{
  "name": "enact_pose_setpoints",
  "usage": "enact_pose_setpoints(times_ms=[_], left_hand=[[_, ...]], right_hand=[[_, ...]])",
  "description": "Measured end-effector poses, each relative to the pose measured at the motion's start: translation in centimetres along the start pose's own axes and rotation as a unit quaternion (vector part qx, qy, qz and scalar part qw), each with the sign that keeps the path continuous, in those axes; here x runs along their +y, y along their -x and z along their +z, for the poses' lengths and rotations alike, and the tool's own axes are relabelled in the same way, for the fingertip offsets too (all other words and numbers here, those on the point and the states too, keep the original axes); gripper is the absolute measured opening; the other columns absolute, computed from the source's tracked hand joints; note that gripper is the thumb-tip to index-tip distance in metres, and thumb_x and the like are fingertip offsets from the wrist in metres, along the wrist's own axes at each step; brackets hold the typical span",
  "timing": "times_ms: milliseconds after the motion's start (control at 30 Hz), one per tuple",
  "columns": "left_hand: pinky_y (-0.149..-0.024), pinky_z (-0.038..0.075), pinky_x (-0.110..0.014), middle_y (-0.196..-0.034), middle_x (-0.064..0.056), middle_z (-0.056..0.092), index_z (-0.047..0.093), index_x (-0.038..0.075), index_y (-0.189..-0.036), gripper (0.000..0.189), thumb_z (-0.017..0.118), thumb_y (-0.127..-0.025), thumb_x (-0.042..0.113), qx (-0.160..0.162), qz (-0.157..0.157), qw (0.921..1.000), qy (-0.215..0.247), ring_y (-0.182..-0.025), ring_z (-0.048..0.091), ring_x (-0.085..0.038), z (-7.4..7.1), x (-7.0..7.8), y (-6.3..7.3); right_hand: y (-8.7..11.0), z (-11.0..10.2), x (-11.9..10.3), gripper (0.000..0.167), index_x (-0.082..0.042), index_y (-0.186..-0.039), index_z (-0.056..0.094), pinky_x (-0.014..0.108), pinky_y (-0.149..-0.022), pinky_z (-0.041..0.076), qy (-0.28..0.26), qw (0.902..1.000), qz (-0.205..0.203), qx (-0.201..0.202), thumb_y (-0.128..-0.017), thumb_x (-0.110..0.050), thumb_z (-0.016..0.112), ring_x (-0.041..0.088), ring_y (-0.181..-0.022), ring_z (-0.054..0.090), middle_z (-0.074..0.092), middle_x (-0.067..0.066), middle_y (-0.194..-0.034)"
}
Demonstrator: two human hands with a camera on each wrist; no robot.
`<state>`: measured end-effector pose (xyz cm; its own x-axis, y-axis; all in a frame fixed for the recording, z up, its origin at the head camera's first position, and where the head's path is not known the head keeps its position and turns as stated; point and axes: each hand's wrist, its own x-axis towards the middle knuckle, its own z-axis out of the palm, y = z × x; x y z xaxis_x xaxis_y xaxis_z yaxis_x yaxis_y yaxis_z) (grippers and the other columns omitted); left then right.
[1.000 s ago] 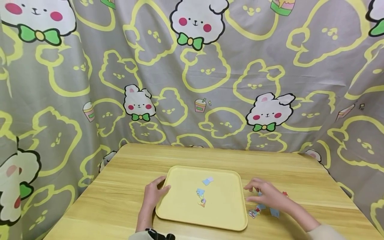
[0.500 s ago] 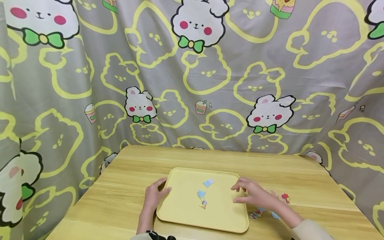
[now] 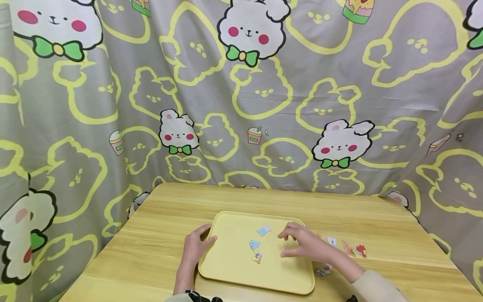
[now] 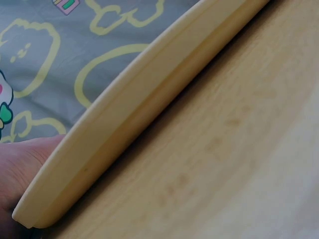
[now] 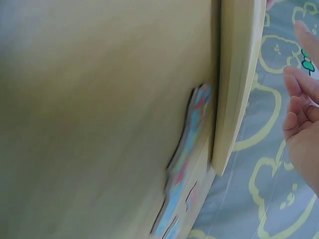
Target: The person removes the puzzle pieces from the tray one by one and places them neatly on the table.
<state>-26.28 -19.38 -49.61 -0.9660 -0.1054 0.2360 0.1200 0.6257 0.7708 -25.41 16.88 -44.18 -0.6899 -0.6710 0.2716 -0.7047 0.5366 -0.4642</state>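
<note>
A pale yellow tray (image 3: pixel 226 270) lies on the table. My left hand (image 3: pixel 195 245) grips its left edge, thumb over the rim; in the left wrist view part of that hand (image 4: pixel 25 164) shows behind the tray wall (image 4: pixel 114 114). Over the right part of the tray hovers my right hand (image 3: pixel 305 245), thumb and fingers apart, nothing visible between them. In the right wrist view its fingers (image 5: pixel 296 82) are loosely bent. Small flat printed puzzle pieces lie on the tray: a blue and lilac one (image 3: pixel 264 230), and below it a blue piece (image 3: pixel 255 244) adjoining a yellow-orange one (image 3: pixel 257 258).
Right of the tray several loose pieces lie on the wooden table (image 3: pixel 392 235), among them a red one (image 3: pixel 361 251), an orange one (image 3: pixel 348 248) and a white one (image 3: pixel 331 241); my right forearm partly covers this group. A patterned grey curtain (image 3: pixel 241 163) hangs behind the table.
My right hand has moved left from beside the loose pieces to above the tray, uncovering more of them. My left hand stays on the tray's edge, and the pieces on the tray keep their places.
</note>
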Motion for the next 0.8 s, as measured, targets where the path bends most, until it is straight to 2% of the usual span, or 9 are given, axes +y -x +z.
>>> enact_pose_setpoints(times_ms=[367,533,800], left_hand=[[-0.103,0.050,-0.052,-0.126,-0.022,0.066,0.067,0.003,-0.124,0.045,0.078,-0.082,0.016,0.003,0.008,1.0000,-0.003,-0.121,0.060,-0.041,0.1,-0.1,-0.1],[-0.102,0.050,-0.051,-0.126,-0.022,0.066,0.066,0.003,-0.124,0.045,0.078,-0.082,0.015,0.004,0.008,0.9999,-0.004,-0.121,0.060,-0.041,0.0,0.0,0.0],[-0.104,0.049,-0.052,-0.128,-0.021,0.065,0.066,0.003,-0.125,0.046,0.078,-0.083,0.016,0.000,0.001,1.0000,0.005,-0.123,0.058,-0.041,0.0,0.2,0.1]], right_hand=[[-2.1,1.1,-1.1,0.056,0.001,-0.118,0.066,0.021,-0.073,0.046,0.007,0.9994,-0.019,-0.026,-0.081,-0.041,0.076,0.015,-0.089,0.050,0.059,0.004,-0.098],[-2.9,1.6,-1.6,0.060,0.002,-0.120,0.065,0.016,-0.071,0.042,0.013,0.9989,-0.022,-0.040,-0.079,-0.040,0.078,0.013,-0.087,0.047,0.056,0.003,-0.095],[-4.0,2.4,-2.0,0.066,0.001,-0.120,0.067,0.013,-0.068,0.036,0.065,0.9962,-0.016,-0.056,-0.075,-0.046,0.079,0.002,-0.081,0.036,0.053,-0.001,-0.089]])
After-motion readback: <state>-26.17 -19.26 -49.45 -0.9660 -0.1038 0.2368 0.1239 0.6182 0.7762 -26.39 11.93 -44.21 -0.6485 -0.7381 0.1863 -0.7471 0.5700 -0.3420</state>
